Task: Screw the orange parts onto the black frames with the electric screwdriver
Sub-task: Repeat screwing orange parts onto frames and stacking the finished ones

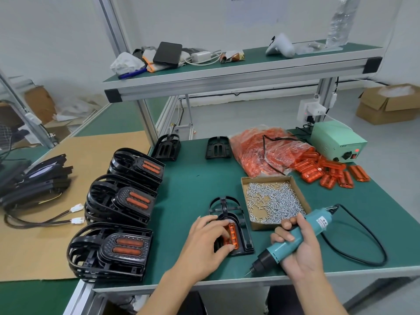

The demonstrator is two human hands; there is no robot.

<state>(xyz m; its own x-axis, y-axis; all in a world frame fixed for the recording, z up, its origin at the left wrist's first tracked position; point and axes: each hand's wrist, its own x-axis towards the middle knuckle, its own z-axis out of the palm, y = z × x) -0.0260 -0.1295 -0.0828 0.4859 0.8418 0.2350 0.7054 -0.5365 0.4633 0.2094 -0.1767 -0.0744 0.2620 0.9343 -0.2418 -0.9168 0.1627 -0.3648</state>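
**Orange part seated in the black frame, screwdriver held aside**

Orange plastic shows under the fingertips of the left hand [208,237], which pinches an orange part [232,235] down into a black frame [229,226] lying flat on the green table [200,178]. Taking that frame as the landmark: just to its right, the right hand [295,244] is wrapped round the teal body of the electric screwdriver [293,241], held slanted with its bit pointing down towards the table's near edge, clear of the frame. The tool's black cable [363,235] loops away further right.

Just behind and right of the frame stands an open cardboard box of screws [275,202]. Beyond that box lies a clear bag of orange parts [266,153], with loose orange parts [329,173] spilled beside it, and a pale green power unit [338,142] at the far right corner.

Left of the frame, three stacks of finished frames [118,205] with orange inserts stand in a row. Far behind the frame, two bare black frames [218,147] rest near the table's back edge.
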